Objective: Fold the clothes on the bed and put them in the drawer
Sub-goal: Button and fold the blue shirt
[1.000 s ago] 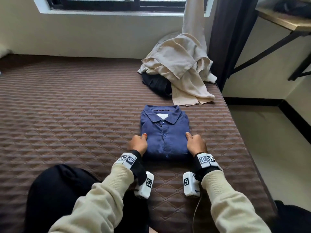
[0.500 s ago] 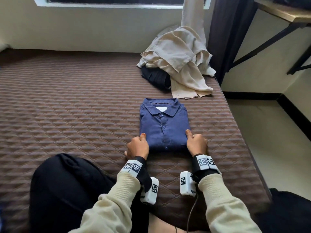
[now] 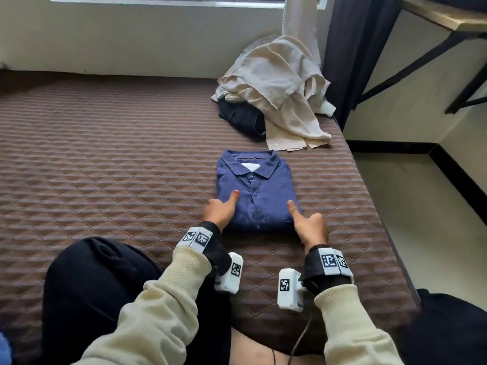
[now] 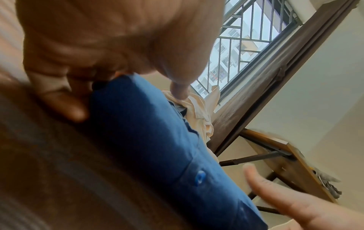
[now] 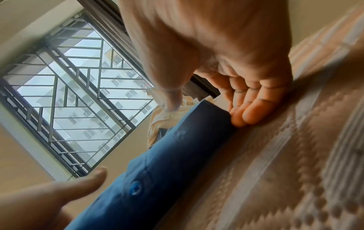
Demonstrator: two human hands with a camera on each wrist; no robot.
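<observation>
A folded blue shirt point(image 3: 254, 191) lies flat on the brown quilted bed point(image 3: 118, 180), collar away from me. My left hand point(image 3: 224, 206) grips its near left edge, with the thumb on top of the cloth and the curled fingers point(image 4: 65, 109) tucked against the side. At the near right corner my right hand point(image 3: 303, 219) holds on the same way, its thumb resting on the shirt and its fingertips point(image 5: 246, 115) pushed in at the corner against the mattress. No drawer shows in any view.
A heap of beige clothes point(image 3: 279, 85) over a dark garment point(image 3: 242, 117) sits at the bed's far right, beside a dark curtain point(image 3: 350, 48). The bed's right edge point(image 3: 369, 196) drops to the floor. A wall shelf point(image 3: 448, 17) hangs at top right. My black-clad knee point(image 3: 92, 285) rests at near left.
Both hands have stayed at the shirt's near edge. The left thumb has slid further onto the cloth and the right hand has shifted out to the corner. The shirt has not moved.
</observation>
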